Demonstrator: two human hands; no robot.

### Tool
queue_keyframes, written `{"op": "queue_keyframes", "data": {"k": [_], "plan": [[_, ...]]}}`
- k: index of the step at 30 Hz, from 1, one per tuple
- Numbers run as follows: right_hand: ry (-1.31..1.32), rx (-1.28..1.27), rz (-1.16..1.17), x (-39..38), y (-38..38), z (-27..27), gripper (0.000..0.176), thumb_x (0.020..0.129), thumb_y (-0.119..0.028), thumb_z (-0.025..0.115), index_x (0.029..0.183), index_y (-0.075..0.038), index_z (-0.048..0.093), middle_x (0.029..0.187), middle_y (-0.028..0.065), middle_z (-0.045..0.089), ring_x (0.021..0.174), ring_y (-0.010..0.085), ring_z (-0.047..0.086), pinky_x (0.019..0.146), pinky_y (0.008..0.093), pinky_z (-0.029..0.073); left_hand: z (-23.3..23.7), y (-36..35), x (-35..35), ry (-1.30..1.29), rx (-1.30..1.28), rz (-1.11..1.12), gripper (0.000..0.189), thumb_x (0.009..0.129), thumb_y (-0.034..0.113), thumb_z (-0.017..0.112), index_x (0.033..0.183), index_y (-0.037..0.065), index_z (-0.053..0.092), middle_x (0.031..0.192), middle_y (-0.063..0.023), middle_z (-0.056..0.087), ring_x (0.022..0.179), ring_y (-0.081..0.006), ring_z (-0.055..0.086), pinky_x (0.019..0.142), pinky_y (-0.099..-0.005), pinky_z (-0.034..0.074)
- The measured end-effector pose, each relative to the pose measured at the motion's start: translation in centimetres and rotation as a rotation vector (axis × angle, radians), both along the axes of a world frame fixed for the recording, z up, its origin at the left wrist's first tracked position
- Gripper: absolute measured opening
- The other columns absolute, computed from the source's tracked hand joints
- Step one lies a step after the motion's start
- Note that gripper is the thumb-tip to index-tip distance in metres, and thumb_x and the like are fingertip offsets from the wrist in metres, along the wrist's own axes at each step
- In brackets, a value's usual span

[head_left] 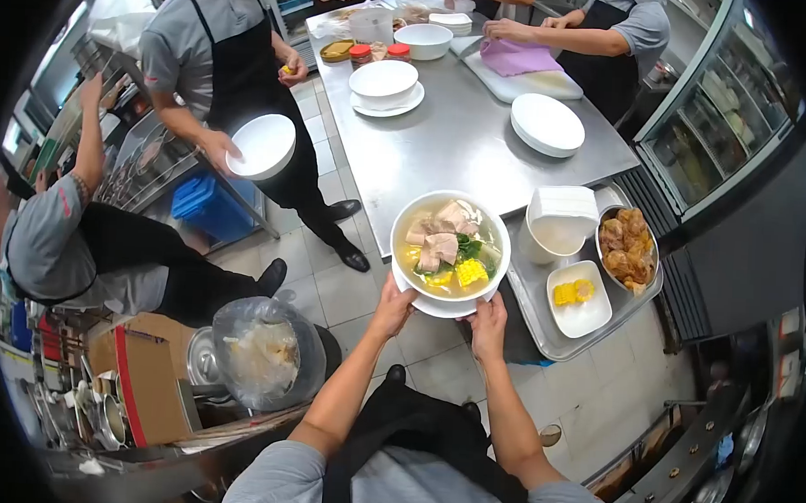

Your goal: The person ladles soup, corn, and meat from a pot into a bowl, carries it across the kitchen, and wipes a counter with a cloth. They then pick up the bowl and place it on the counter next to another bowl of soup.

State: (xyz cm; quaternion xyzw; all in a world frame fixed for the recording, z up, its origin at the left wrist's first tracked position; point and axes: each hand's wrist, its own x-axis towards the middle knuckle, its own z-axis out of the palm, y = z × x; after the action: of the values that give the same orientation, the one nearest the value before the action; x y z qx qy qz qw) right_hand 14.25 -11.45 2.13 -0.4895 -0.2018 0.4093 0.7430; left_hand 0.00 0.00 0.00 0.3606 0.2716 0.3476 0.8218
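Observation:
A white bowl of soup [451, 245] with meat chunks, corn and green leaves sits on a white plate [441, 308] in front of me. My left hand [391, 310] grips the plate's left side, and my right hand [487, 325] grips its right side. Both are closed, with the fingers partly hidden beneath. The bowl is upright and level, by the near corner of the steel table. To its right, a metal tray [530, 322] bears a small square dish with corn [579, 298], a white tub [552, 235] and a bowl of browned meat [627, 250].
On the steel table [444, 136] stand stacked white plates [548, 125], a bowl on a plate [383, 84] and red-lidded jars [361, 54]. A co-worker at left holds a white bowl [263, 146]. Another wipes a cutting board with a purple cloth [521, 57]. A lined bin [268, 353] stands lower left.

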Motion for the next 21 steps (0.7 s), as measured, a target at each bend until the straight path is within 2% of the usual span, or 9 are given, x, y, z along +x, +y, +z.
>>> {"op": "queue_keyframes", "data": {"k": [3, 6, 8, 9, 11, 13, 16, 19, 21], "plan": [[-0.005, 0.003, -0.03, 0.2, 1.5, -0.8, 0.022, 0.09, -0.011, 0.042, 0.107, 0.002, 0.043, 0.091, 0.0087, 0.057, 0.071, 0.0122, 0.057, 0.055, 0.0252, 0.05, -1.1, 2.3, 0.4, 0.186, 0.153, -0.097, 0.058, 0.077, -0.001, 0.05, 0.128, 0.009, 0.026, 0.118, -0.0053, 0.047, 0.097, -0.0166, 0.055, 0.077, -0.0288, 0.05], [-0.025, -0.017, -0.097, 0.8, 2.3, -0.6, 0.021, 0.09, -0.01, 0.041, 0.107, 0.002, 0.043, 0.091, 0.0086, 0.057, 0.071, 0.0122, 0.058, 0.054, 0.0247, 0.049, 1.0, 2.7, 1.4, 0.107, 0.134, -0.075, 0.048, 0.08, 0.004, 0.05, 0.124, 0.006, 0.03, 0.107, -0.0043, 0.052, 0.083, -0.0131, 0.058, 0.067, -0.0255, 0.051], [-0.012, -0.035, -0.15, 1.4, 3.1, -0.7, 0.023, 0.09, -0.009, 0.04, 0.109, 0.002, 0.043, 0.091, 0.0087, 0.057, 0.07, 0.0125, 0.058, 0.053, 0.0246, 0.049, 4.3, 3.7, 0.7, 0.359, 0.098, -0.319, 0.039, 0.084, 0.009, 0.049, 0.119, 0.003, 0.033, 0.095, -0.0072, 0.055, 0.063, -0.008, 0.054, 0.048, -0.0203, 0.041], [-0.01, -0.039, -0.15, 1.4, 3.2, -0.4, 0.023, 0.09, -0.009, 0.04, 0.109, 0.002, 0.043, 0.091, 0.0087, 0.057, 0.07, 0.0125, 0.058, 0.053, 0.0246, 0.049, 4.1, 4.8, -0.3, 0.361, 0.094, -0.32, 0.039, 0.084, 0.009, 0.049, 0.119, 0.003, 0.033, 0.095, -0.0072, 0.055, 0.063, -0.008, 0.054, 0.048, -0.0203, 0.041], [-0.001, -0.086, -0.166, 1.6, 4.0, 0.4, 0.023, 0.089, -0.012, 0.041, 0.108, 0.001, 0.044, 0.088, 0.0071, 0.057, 0.067, 0.0112, 0.057, 0.053, 0.0241, 0.048, 3.4, 7.9, -2.3, 0.702, 0.455, -0.402, 0.033, 0.086, 0.013, 0.049, 0.116, 0.003, 0.041, 0.095, -0.0082, 0.056, 0.073, -0.0101, 0.057, 0.052, -0.0218, 0.045], [0.029, -0.095, -0.176, 2.5, 5.1, 0.4, 0.024, 0.089, -0.011, 0.04, 0.11, 0.001, 0.043, 0.09, 0.0085, 0.057, 0.066, 0.0123, 0.058, 0.052, 0.0245, 0.049, 5.9, 11.5, -1.7, 0.609, 0.512, -0.108, 0.031, 0.086, 0.014, 0.048, 0.114, 0.001, 0.043, 0.092, -0.0103, 0.056, 0.074, -0.0126, 0.058, 0.056, -0.0234, 0.047], [0.081, -0.121, -0.215, 2.8, 6.7, 0.4, 0.024, 0.089, -0.009, 0.04, 0.111, 0.002, 0.043, 0.091, 0.01, 0.056, 0.066, 0.0135, 0.059, 0.049, 0.0247, 0.05, 9.4, 17.4, 2.8, 0.47, 0.312, 0.053, 0.036, 0.087, 0.014, 0.045, 0.117, -0.004, 0.035, 0.095, -0.0144, 0.053, 0.079, -0.0206, 0.059, 0.063, -0.0274, 0.049], [0.091, -0.158, -0.28, 2.9, 8.7, 0.9, 0.025, 0.088, -0.006, 0.041, 0.111, 0.002, 0.043, 0.09, 0.0096, 0.055, 0.066, 0.0142, 0.059, 0.049, 0.025, 0.051, 7.7, 24.6, 8.1, 0.405, 0.107, 0.17, 0.04, 0.086, 0.008, 0.043, 0.118, -0.011, 0.027, 0.101, -0.022, 0.049, 0.086, -0.0293, 0.057, 0.071, -0.0355, 0.052], [0.076, -0.179, -0.328, 2.9, 10.1, 1.6, 0.025, 0.087, -0.005, 0.042, 0.112, 0.002, 0.043, 0.089, 0.0089, 0.054, 0.066, 0.0146, 0.059, 0.049, 0.0255, 0.052, 6.1, 29.8, 10.8, 0.278, -0.043, 0.265, 0.038, 0.085, 0.006, 0.043, 0.112, -0.017, 0.028, 0.092, -0.0245, 0.05, 0.082, -0.0317, 0.059, 0.072, -0.0376, 0.053]]}}
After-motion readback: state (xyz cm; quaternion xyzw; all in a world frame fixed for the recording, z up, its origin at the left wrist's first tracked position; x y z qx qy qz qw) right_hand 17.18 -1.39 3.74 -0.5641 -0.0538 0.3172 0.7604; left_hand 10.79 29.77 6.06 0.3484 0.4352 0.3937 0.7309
